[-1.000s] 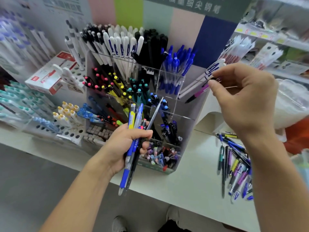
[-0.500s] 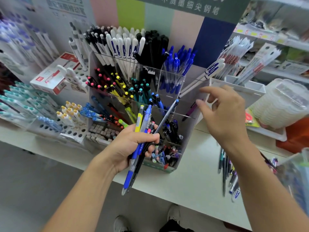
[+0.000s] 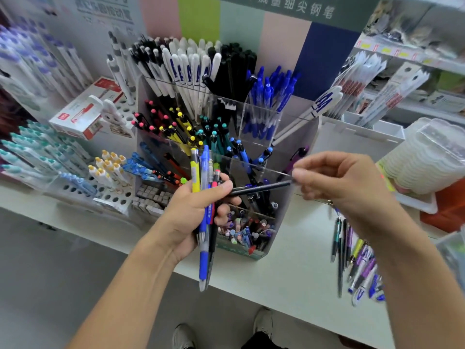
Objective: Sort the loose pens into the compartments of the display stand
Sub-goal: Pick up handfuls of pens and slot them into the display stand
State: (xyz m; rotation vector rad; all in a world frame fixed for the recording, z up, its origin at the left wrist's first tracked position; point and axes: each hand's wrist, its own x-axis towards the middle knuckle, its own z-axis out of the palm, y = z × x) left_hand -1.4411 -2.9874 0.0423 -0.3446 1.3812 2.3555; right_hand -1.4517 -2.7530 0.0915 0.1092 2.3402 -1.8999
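L hand (image 3: 193, 212): clenched round pen bunch (image 3: 205, 222).
R hand (image 3: 334, 182): fingers pinch black pen (image 3: 261, 188), prob. by its tip.
Stand (image 3: 297, 157): tabletop's back edge.

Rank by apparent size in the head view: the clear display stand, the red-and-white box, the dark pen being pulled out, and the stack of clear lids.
1. display stand
2. stack of clear lids, though its nearness to the camera may flatter it
3. red-and-white box
4. dark pen, pinched by the right hand and still in the left hand bundle
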